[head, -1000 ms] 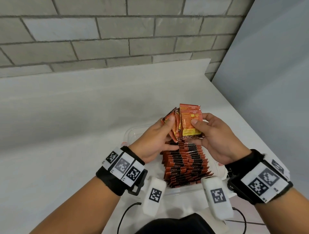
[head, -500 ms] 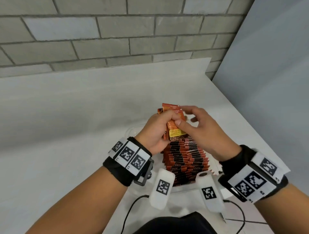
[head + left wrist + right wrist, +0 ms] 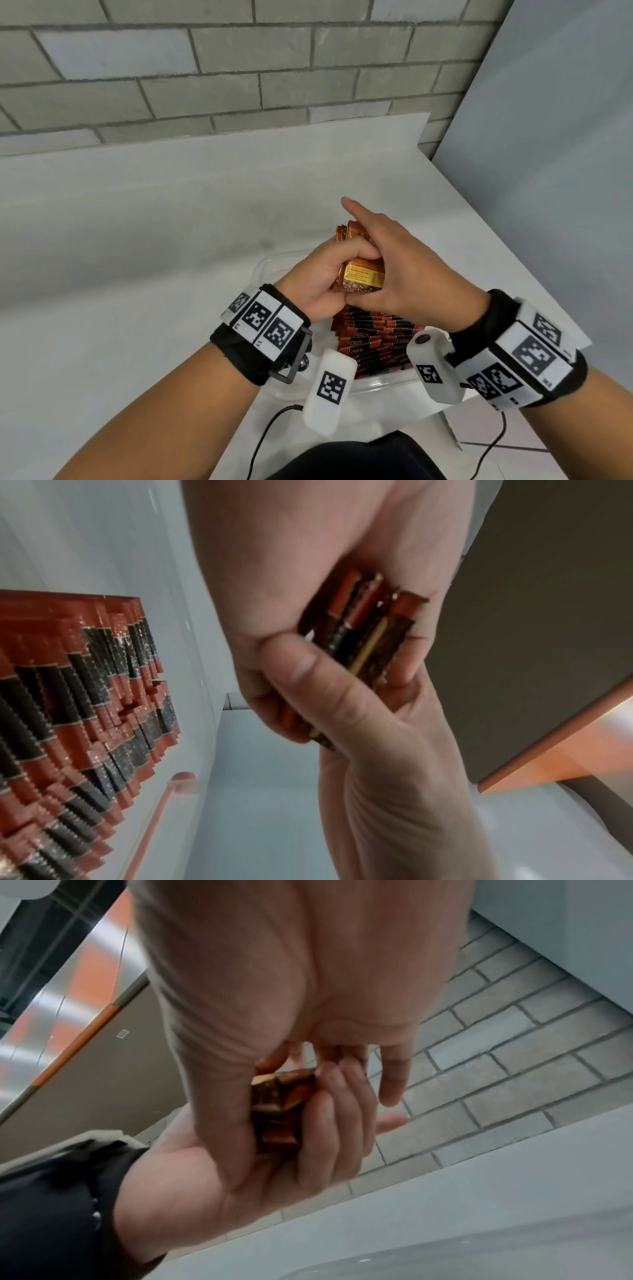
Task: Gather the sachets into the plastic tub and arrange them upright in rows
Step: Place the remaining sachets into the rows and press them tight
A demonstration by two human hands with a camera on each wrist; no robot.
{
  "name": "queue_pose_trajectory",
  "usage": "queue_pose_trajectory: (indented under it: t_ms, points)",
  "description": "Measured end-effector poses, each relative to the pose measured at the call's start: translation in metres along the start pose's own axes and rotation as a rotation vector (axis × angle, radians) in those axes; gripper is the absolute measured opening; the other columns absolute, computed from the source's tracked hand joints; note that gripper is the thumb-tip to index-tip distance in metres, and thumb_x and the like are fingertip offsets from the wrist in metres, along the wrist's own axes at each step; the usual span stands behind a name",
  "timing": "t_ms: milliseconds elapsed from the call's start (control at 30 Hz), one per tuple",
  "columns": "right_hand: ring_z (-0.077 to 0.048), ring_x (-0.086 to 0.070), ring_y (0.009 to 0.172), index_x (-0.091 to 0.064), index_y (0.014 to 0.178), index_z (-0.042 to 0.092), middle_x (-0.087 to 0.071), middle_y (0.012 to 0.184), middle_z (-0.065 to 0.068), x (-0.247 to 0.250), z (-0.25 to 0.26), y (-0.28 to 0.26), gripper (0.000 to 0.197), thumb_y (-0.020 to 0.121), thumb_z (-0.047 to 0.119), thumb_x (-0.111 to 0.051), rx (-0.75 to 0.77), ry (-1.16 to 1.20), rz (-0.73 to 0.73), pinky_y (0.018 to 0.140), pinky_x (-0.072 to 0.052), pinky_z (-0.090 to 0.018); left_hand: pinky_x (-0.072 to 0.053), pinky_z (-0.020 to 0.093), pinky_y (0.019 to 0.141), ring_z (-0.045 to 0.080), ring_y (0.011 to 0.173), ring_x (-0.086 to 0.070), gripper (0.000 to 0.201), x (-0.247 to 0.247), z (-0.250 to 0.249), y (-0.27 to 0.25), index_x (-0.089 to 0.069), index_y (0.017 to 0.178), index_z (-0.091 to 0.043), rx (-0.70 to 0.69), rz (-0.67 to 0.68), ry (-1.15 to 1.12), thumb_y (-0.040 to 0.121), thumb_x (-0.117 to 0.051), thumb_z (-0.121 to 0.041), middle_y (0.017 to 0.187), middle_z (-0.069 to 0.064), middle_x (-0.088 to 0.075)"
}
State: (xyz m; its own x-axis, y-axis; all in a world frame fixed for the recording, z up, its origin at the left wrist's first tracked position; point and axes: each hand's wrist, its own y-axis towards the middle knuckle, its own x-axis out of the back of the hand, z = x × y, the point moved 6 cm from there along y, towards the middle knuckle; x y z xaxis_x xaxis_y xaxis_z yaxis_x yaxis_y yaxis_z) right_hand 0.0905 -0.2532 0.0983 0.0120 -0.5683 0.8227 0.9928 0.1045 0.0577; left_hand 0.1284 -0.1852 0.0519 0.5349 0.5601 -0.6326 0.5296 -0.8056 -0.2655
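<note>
White table, brick wall behind it. Clear plastic tub sits at the table's near right edge, a packed row of sachets standing upright inside. Left hand above the tub, fingers curled round a small bundle of sachets, edges bunched in the palm. Right hand presses against the bundle's right side, thumb under it, index finger sticking out straight.
</note>
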Motion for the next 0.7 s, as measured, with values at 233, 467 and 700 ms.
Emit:
queue_pose_trajectory:
  t_ms: [233, 467, 700]
  points:
    - [-0.007, -0.033, 0.122, -0.024, 0.148, 0.024, -0.041, 0.134, 0.008, -0.002, -0.005, 0.001, 0.101, 0.068, 0.046, -0.08, -0.029, -0.033, -0.009, 0.101, -0.031, -0.021, -0.053, 0.025, 0.063, 0.015, 0.07, -0.064, 0.01, 0.009, 0.002, -0.001, -0.064, 0.085, -0.009, -0.06, -0.029, -0.003, 0.078, -0.057, -0.01, 0.074, 0.006, -0.066]
    - [-0.01, -0.058, 0.089, -0.043, 0.137, 0.032, -0.054, 0.105, 0.009, 0.019, -0.032, -0.005, 0.053, 0.088, 0.032, -0.063, -0.177, 0.301, -0.148, 0.081, -0.053, -0.031, -0.058, 0.034, 0.071, 0.026, 0.087, -0.068, 0.03, 0.021, 0.004, -0.003, -0.064, 0.112, -0.005, -0.069, -0.046, -0.015, 0.083, -0.064, -0.015, 0.1, 0.014, -0.069]
    - [-0.014, -0.06, 0.083, -0.058, 0.083, 0.027, -0.062, 0.085, 0.01, 0.044, -0.034, -0.013, 0.022, 0.085, 0.008, -0.068, -0.094, 0.415, -0.428, 0.077, -0.051, -0.029, -0.056, 0.032, 0.069, 0.02, 0.068, -0.064, 0.044, 0.026, 0.008, 0.0, -0.061, 0.1, -0.01, -0.033, -0.131, -0.046, 0.075, -0.059, -0.046, 0.083, 0.01, -0.067]
